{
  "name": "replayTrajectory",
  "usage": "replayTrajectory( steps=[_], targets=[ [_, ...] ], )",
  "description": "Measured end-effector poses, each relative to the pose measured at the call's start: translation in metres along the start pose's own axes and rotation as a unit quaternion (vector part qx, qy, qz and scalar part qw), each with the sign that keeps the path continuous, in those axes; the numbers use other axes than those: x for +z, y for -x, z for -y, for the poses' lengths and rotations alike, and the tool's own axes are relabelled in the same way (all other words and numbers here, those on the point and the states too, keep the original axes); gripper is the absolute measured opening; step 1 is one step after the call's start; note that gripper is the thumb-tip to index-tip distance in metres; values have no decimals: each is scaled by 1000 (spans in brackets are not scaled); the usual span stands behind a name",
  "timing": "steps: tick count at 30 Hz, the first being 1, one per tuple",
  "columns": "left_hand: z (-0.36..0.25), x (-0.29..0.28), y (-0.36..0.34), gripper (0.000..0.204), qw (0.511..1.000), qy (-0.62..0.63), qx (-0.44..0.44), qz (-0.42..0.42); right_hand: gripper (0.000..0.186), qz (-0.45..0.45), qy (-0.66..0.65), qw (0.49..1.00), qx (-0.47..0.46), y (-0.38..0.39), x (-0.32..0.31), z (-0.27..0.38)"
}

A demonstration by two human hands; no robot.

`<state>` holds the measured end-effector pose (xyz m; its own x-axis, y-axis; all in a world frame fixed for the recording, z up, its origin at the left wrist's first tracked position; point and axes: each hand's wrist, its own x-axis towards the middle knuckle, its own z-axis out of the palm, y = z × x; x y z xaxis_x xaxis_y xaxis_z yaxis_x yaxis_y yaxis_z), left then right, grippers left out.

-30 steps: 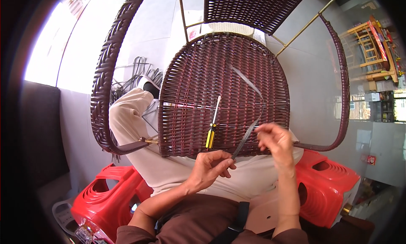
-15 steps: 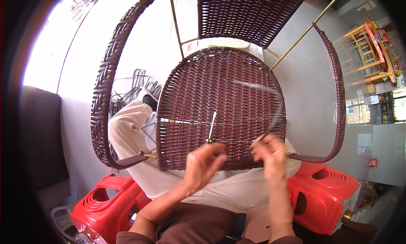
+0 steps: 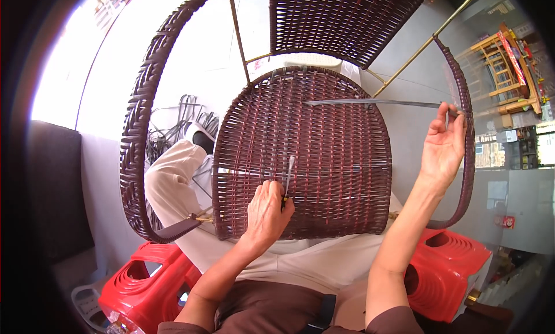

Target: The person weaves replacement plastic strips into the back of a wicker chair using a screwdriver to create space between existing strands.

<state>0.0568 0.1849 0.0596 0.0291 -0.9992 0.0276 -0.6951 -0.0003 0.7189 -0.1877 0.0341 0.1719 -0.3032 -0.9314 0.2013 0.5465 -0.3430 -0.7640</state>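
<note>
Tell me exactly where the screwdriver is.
In the head view, the screwdriver is over the near half of the woven seat, just left of centre, its near end in the left hand and its tip toward the backrest.

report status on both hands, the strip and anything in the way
Left grip closed on screwdriver, over woven seat. Right grip pinching grey strip out toward right armrest. Strip nearly straight from seat. Nothing seen lying across strip.
</note>
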Motion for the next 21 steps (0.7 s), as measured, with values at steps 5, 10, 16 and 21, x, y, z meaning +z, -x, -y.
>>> replayTrajectory(
  steps=[5,10,16,21],
  targets=[
    [-1,-17,-27,17,987,152,-44,29,12,80,-121,986,82,-18,-11,1],
    [-7,-12,-65,16,943,297,-137,64,11,11,-47,999,-7,-26,22,-25],
    [-1,4,-93,24,985,140,-94,-38,12,-18,159,980,-121,-36,29,-48],
    [-4,11,-96,26,987,104,-94,-79,13,-19,146,985,-95,-41,18,-49]
  ],
)
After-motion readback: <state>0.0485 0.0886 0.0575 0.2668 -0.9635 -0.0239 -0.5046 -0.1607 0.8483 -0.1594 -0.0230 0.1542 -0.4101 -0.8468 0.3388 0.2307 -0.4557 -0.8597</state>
